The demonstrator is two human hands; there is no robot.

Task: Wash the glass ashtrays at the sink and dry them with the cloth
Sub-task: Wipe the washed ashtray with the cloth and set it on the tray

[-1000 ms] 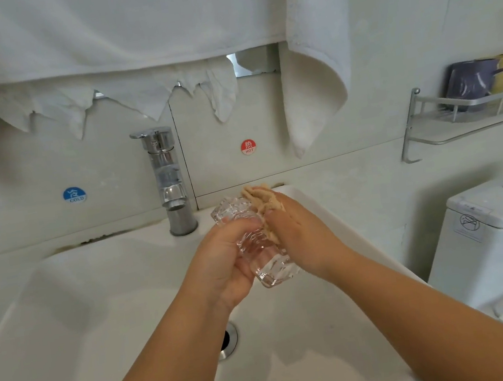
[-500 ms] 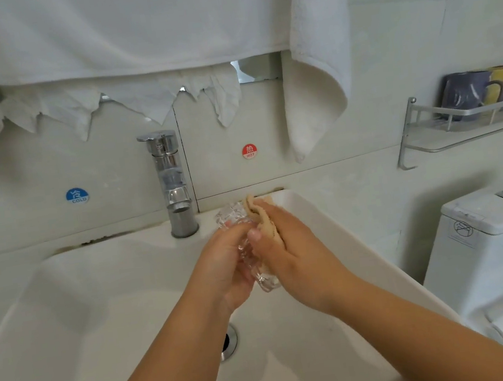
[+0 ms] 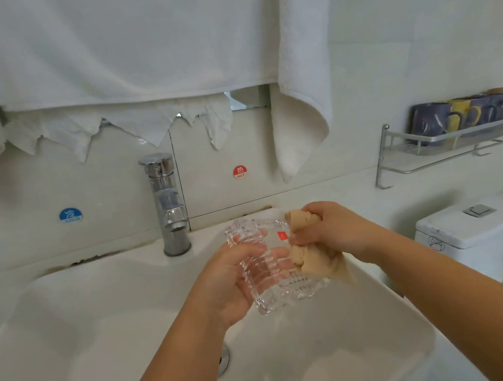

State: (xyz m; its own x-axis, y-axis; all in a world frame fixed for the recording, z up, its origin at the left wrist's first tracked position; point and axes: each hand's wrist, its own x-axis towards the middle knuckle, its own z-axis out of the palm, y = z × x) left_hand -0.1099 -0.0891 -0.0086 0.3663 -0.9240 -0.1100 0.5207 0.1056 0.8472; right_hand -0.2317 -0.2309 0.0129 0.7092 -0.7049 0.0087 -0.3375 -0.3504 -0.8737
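Observation:
A clear ribbed glass ashtray point(image 3: 273, 267) with a small red sticker is held tilted above the white sink point(image 3: 69, 326). My left hand point(image 3: 230, 285) grips it from the left, fingers curled round its side. My right hand point(image 3: 328, 228) clutches a bunched tan cloth point(image 3: 314, 262) and presses it against the ashtray's right side. Part of the cloth hangs down below the hand.
A chrome tap point(image 3: 167, 207) stands at the back of the sink, the drain point(image 3: 223, 362) below my left forearm. White towels point(image 3: 129, 46) hang above. A wall rack with mugs point(image 3: 464, 117) and a toilet tank point(image 3: 473, 231) are at the right.
My right hand with the cloth has slid from over the ashtray's face to its right edge. The ashtray has turned so more of it shows.

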